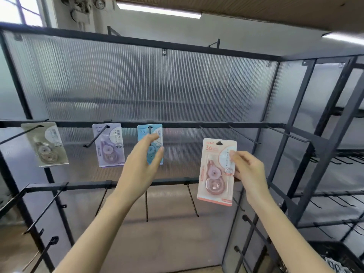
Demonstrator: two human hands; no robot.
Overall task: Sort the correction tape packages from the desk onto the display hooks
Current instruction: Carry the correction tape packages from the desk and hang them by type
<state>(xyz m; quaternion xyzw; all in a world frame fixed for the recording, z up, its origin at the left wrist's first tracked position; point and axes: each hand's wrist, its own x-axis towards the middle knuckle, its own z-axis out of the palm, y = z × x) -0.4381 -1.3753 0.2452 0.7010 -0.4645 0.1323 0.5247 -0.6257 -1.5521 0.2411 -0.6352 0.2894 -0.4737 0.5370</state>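
Pink package (216, 172); blue (155, 146), lilac (109, 144), perhaps beige (blurred) (46, 144).

Both forearms are bare from wrist to frame edge, with no sleeves; the left hand (140, 164) and right hand (249, 170) wear nothing.

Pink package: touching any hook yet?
Apart. The head view shows the pink package pinched in the right hand, its hang hole below and clear of the nearest empty hook, with backing panel visible between them.

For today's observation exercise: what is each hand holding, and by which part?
The right hand pinches the pink package by its right edge. The left hand holds nothing, open before the blue package.
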